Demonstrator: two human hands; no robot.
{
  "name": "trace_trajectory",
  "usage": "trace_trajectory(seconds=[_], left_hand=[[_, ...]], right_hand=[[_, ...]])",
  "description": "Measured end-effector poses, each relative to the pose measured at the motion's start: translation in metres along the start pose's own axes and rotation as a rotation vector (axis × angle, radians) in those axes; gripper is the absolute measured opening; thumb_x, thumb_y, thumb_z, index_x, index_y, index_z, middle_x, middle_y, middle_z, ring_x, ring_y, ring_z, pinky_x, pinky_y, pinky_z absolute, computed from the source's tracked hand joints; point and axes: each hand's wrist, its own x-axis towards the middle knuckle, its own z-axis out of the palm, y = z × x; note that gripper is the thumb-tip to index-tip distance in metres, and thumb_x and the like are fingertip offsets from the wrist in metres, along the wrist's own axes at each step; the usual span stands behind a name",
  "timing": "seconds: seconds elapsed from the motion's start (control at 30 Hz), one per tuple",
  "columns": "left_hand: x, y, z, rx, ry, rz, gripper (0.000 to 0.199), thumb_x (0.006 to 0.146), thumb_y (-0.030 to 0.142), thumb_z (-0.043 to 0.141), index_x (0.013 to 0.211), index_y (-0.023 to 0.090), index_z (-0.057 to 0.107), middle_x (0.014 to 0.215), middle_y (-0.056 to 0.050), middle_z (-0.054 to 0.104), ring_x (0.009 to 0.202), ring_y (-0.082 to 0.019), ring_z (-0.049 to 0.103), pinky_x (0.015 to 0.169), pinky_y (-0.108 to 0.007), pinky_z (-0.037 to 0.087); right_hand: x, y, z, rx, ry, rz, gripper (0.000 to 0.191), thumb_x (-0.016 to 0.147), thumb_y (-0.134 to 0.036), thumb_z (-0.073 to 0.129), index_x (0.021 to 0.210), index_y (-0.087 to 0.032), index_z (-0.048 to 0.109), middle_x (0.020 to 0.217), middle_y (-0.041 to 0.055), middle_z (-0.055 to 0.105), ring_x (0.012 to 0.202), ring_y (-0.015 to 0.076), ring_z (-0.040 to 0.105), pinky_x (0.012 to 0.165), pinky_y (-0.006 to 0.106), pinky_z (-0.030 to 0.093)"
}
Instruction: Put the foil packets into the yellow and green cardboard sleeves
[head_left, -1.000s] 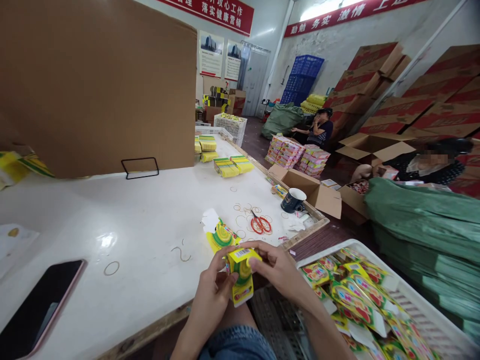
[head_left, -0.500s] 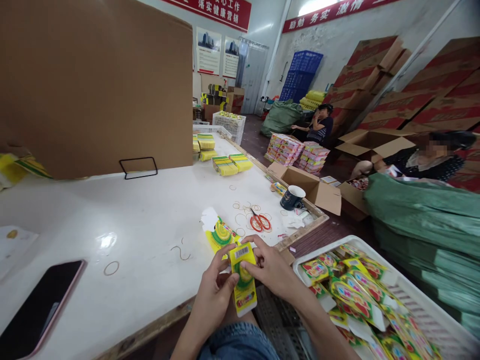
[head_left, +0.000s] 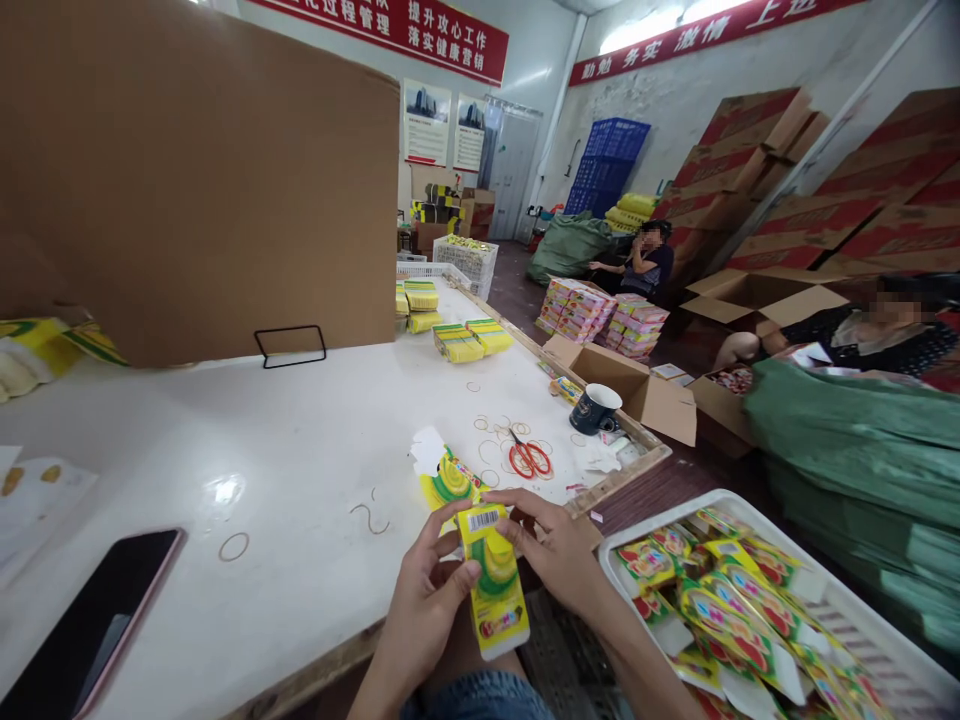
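Between my two hands is a yellow and green carton [head_left: 493, 580] with a barcode near its top, held upright over the table's front edge. My left hand [head_left: 435, 590] grips its left side, thumb on the front. The fingers of my right hand [head_left: 551, 545] close on its upper right corner. Just beyond lies another flattened yellow carton [head_left: 450, 478] with a white flap, on the white table [head_left: 300, 430]. Red-handled scissors [head_left: 530, 458] and several rubber bands lie past it.
A white basket [head_left: 611, 570] of filled cartons stands at the right. A dark mug [head_left: 595, 412] is near the table's right edge, a phone [head_left: 97, 620] at the left. Yellow carton bundles [head_left: 459, 343] lie farther back. Two people sit beyond, one behind a green sack [head_left: 855, 430].
The view has shifted slightly, so the scene sits lower and farther right. My right thumb has moved up off the middle of the carton's front. Both hands still hold it.
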Motion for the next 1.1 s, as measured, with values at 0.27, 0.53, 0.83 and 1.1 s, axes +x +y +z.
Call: trace_trajectory(seconds=[0.27, 0.53, 0.83, 1.1], left_hand=[[0.0, -0.001, 0.0, -0.012, 0.02, 0.01, 0.05, 0.078, 0.028, 0.069, 0.123, 0.023, 0.048, 0.113, -0.012, 0.068, 0.097, -0.027, 0.067, 0.076, -0.033, 0.055], [0.0, 0.0, 0.007, 0.016, 0.024, -0.008, 0.052, 0.078, 0.028, 0.068, 0.125, 0.023, 0.046, 0.118, -0.012, 0.066, 0.098, -0.027, 0.067, 0.08, -0.037, 0.055], [0.024, -0.025, -0.019, 0.967, 0.203, 0.322, 0.049, 0.088, 0.026, 0.05, 0.136, 0.02, 0.043, 0.145, -0.012, 0.045, 0.14, -0.028, 0.029, 0.115, -0.055, 0.014], [0.029, -0.048, -0.026, 1.137, 0.022, 0.301, 0.056, 0.084, 0.012, 0.049, 0.138, 0.024, 0.039, 0.141, -0.009, 0.051, 0.137, -0.025, 0.036, 0.115, -0.059, -0.001]], right_hand=[[-0.003, 0.004, 0.013, 0.353, 0.006, 0.101, 0.027, 0.08, -0.033, 0.068, 0.105, -0.023, 0.069, 0.09, 0.0025, 0.069, 0.079, 0.0171, 0.06, 0.072, 0.027, 0.047], [-0.001, 0.004, 0.018, 0.408, 0.049, 0.125, 0.028, 0.077, -0.041, 0.068, 0.096, -0.02, 0.072, 0.089, 0.0052, 0.072, 0.078, 0.019, 0.064, 0.075, 0.032, 0.051], [-0.047, 0.001, -0.115, -0.826, 0.42, 0.124, 0.028, 0.079, -0.043, 0.054, 0.083, -0.025, 0.075, 0.089, 0.013, 0.068, 0.09, 0.0348, 0.059, 0.085, 0.054, 0.04], [-0.005, 0.056, -0.029, -0.264, 0.267, 0.284, 0.034, 0.071, -0.04, 0.063, 0.098, -0.02, 0.07, 0.09, 0.0085, 0.072, 0.071, 0.0235, 0.061, 0.069, 0.037, 0.046]])
